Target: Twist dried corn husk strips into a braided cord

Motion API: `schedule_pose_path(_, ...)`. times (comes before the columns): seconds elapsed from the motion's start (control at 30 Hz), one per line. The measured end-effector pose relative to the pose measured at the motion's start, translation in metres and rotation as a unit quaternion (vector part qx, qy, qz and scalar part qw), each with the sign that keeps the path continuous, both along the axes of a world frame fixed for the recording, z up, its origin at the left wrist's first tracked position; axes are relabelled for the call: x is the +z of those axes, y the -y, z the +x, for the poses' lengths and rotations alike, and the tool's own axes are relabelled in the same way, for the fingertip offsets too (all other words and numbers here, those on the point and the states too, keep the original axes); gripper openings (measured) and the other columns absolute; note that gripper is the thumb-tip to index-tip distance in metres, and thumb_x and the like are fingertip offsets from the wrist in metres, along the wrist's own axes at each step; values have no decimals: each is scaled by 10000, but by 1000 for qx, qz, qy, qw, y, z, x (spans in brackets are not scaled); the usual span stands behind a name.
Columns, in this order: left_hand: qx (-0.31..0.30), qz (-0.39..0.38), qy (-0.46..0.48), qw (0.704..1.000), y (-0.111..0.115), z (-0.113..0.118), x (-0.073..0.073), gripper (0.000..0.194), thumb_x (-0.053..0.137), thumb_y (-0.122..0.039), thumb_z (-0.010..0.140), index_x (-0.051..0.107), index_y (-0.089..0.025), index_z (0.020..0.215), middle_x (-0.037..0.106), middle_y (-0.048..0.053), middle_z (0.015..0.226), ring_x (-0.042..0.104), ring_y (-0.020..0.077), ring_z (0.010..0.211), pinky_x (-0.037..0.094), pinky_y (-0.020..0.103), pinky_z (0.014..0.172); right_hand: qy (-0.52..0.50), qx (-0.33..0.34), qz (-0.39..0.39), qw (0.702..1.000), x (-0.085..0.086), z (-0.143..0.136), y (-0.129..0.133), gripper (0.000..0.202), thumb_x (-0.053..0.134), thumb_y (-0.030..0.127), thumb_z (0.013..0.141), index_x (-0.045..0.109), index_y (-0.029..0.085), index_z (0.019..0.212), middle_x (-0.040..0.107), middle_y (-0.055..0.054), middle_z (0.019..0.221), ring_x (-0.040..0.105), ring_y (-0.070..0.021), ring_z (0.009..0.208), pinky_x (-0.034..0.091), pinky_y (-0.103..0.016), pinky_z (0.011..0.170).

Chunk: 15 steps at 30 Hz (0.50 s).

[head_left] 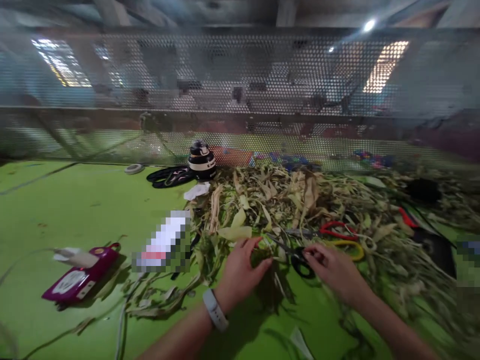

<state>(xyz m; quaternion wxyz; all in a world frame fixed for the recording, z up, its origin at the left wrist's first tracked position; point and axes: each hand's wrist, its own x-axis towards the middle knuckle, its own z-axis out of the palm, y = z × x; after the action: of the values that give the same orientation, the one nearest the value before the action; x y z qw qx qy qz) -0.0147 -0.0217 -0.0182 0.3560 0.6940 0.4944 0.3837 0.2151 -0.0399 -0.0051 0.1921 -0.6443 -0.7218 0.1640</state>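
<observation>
My left hand, with a pale watch on the wrist, hovers over the dried husks in the middle. Its thumb and fingers are apart; whether a thin strand lies between them is hard to see. My right hand is closed, fingertips pinched at a handle loop of black-handled scissors. Their blades point up and left toward my left hand. Just beyond lie red-handled scissors and a yellow handle loop, partly behind my right hand. Dried husk strips spread under and around both hands.
The green table carries a maroon device with a cable at left. A black-and-cream bottle, black straps and a tape roll stand near a perforated metal screen. People sit beyond it.
</observation>
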Motion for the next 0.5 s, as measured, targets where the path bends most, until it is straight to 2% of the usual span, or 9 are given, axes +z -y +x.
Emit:
schedule_pose_path(0.1, -56, 10, -64, 996, 1, 2, -3, 288, 670, -271, 659, 645, -225, 942, 591, 68, 919, 520, 244, 888, 392, 369, 812, -19, 63, 22, 998, 5, -10, 6, 217, 433, 317, 855, 616, 199, 857, 656, -30, 753, 575, -148, 637, 399, -250, 583)
schedule_pose_path(0.2, -65, 1, -73, 995, 3, 5, -3, 212, 683, -247, 645, 632, -204, 847, 578, 61, 901, 521, 231, 868, 404, 359, 790, -3, 132, 17, 991, 3, -18, 12, 222, 458, 320, 852, 625, 175, 844, 630, -43, 775, 565, -144, 674, 399, -242, 608)
schedule_pose_path(0.3, -37, -18, -36, 999, 5, 6, 0, 211, 701, -248, 624, 598, -193, 800, 571, 62, 941, 516, 227, 889, 400, 348, 795, 1, 179, 1, 984, -1, -25, 18, 305, 534, 456, 798, 627, 178, 881, 609, -42, 823, 559, -148, 713, 402, -238, 624)
schedule_pose_path(0.37, -42, -71, -1, 997, 5, 7, 1, 212, 692, -272, 638, 570, -185, 788, 580, 46, 860, 529, 208, 816, 410, 324, 740, -1, 203, -3, 979, -3, -27, 21, 357, 585, 510, 744, 628, 190, 897, 597, -37, 846, 556, -153, 738, 405, -238, 634)
schedule_pose_path(0.43, -46, -128, 43, 990, 6, 7, 1, 229, 680, -294, 657, 542, -182, 802, 576, 15, 761, 532, 180, 728, 411, 289, 672, -7, 206, 6, 979, -5, -29, 23, 265, 594, 440, 762, 637, 198, 860, 583, -31, 828, 550, -151, 747, 402, -236, 637)
schedule_pose_path(0.5, -31, -156, 93, 983, 6, 7, 1, 275, 690, -309, 653, 527, -186, 837, 579, -4, 748, 535, 159, 702, 408, 263, 645, -38, 189, 24, 981, -4, -29, 23, 157, 564, 331, 803, 639, 194, 795, 571, -29, 810, 545, -144, 759, 402, -232, 652)
